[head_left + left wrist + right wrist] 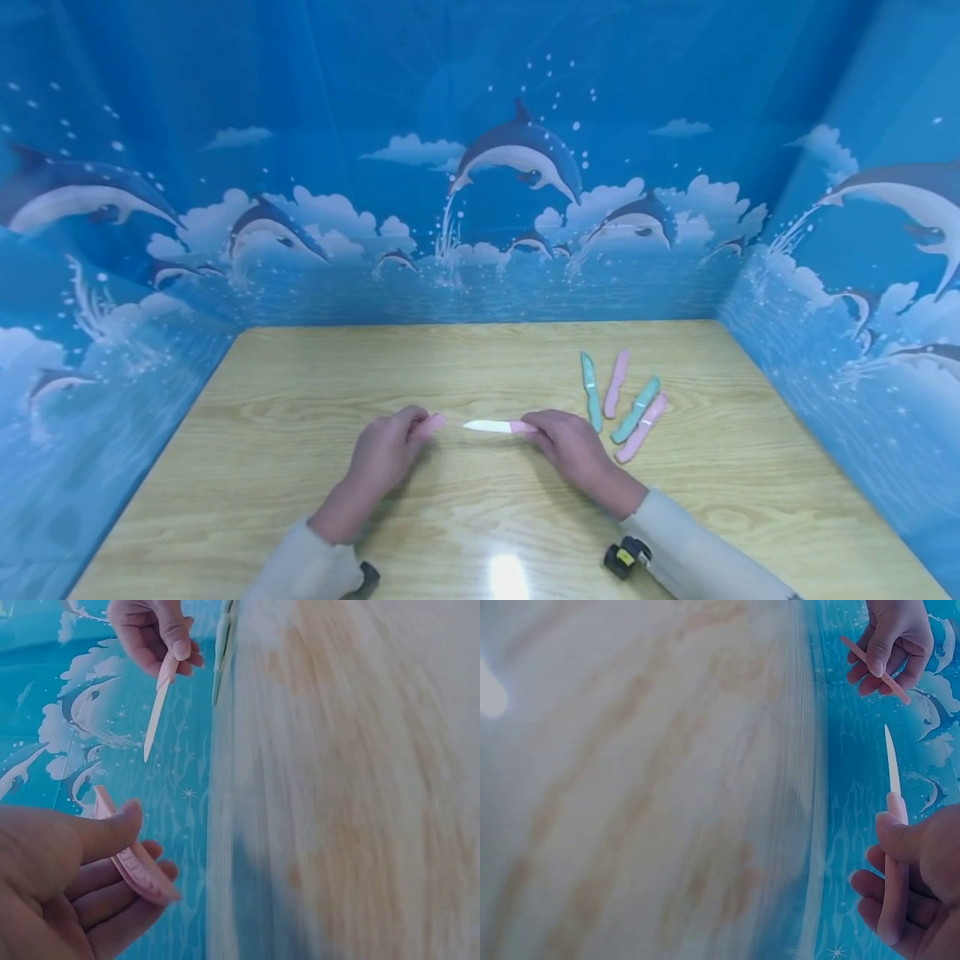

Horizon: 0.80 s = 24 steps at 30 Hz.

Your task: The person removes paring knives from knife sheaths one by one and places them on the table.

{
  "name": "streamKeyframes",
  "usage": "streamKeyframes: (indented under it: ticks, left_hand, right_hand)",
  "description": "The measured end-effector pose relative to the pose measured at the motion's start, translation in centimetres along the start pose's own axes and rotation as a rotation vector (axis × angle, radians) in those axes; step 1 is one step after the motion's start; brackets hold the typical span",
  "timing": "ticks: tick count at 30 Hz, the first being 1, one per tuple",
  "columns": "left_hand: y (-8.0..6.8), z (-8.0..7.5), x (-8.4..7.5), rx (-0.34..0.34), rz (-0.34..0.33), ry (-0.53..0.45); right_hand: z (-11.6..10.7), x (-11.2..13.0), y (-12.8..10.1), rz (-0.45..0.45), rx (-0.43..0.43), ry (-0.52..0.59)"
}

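Between the thumb and fingers of my left hand [381, 450] is a pink knife sheath [142, 874] with raised patterning on its side. My right hand [572, 447] grips a small paring knife [489, 426] by its pink handle [895, 892], thumb near the base of the blade. The bare white blade [892, 761] points left toward the sheath, with a short gap between its tip and the sheath. Both hands are raised over the middle of the wooden table [315, 375].
Right of my right hand lie several sheathed knives, among them a green one [591, 392], a pink one [617, 384], another green one [636, 410] and another pink one [641, 429]. A blue dolphin-print curtain [360, 83] surrounds the table's back and sides.
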<state>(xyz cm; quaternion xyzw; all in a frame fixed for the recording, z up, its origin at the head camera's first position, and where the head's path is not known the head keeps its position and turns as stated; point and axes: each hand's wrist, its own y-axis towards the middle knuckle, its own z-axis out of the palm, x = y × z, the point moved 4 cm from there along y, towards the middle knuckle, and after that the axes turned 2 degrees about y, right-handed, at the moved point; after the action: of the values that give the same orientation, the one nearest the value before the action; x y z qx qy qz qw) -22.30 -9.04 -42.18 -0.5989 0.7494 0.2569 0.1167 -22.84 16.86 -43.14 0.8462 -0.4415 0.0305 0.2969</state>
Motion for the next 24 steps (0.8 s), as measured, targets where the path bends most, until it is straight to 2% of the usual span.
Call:
streamKeyframes:
  ticks: [6, 12, 14, 17, 24]
  left_hand:
    - [-0.1, 0.4, 0.1, 0.087, -0.131, -0.235]
    - [-0.3, 1.0, 0.1, 0.195, -0.243, -0.595]
    - [-0.2, 1.1, 0.0, 0.233, -0.249, -0.724]
    - [-0.2, 1.1, -0.3, 0.287, -0.23, -0.859]
    - [-0.8, 1.5, -0.5, 0.47, -0.271, -1.082]
  right_hand:
    - [0.1, 0.1, 0.0, 0.03, 0.008, 0.011]
    - [0.0, 0.1, -0.1, 0.044, 0.012, 0.02]
    - [0.0, 0.0, -0.1, 0.042, 0.009, 0.02]
    - [-0.1, 0.0, -0.1, 0.036, 0.003, 0.02]
    - [0.1, -0.1, 0.0, 0.072, 0.032, 0.026]
